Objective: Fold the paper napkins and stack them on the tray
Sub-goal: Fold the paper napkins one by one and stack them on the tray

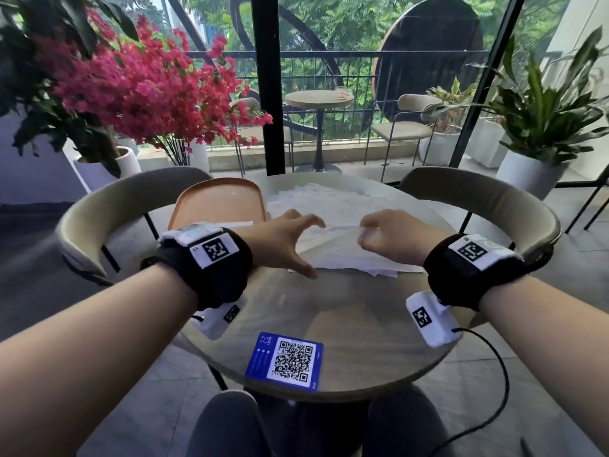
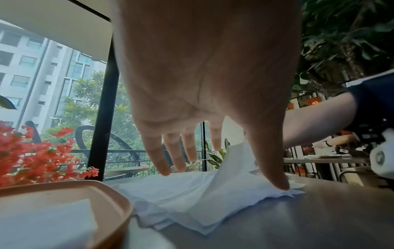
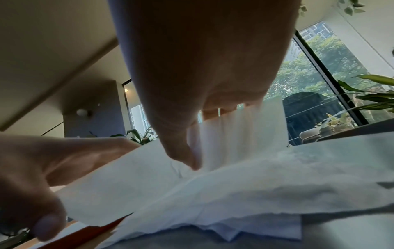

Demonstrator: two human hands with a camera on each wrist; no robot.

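A loose pile of white paper napkins [image 1: 333,206] lies on the round table [image 1: 329,311], right of the orange tray [image 1: 214,201]. One folded napkin [image 1: 239,223] lies in the tray [image 2: 102,190]. My left hand [image 1: 304,247] is spread over the pile's near left part, and its thumb [image 2: 282,184] presses a napkin corner onto the table. My right hand [image 1: 362,234] pinches the top napkin [image 3: 234,183] between thumb and fingers and holds its edge lifted off the pile. In the right wrist view the lifted sheet hides the rest of the pile.
A blue QR card [image 1: 286,359] lies near the table's front edge. Two curved chairs [image 1: 487,199] stand at the far side, one on each side. Beyond the left one, flowering plants [image 1: 138,84] fill the back left. A black cable [image 1: 494,367] hangs from my right wrist.
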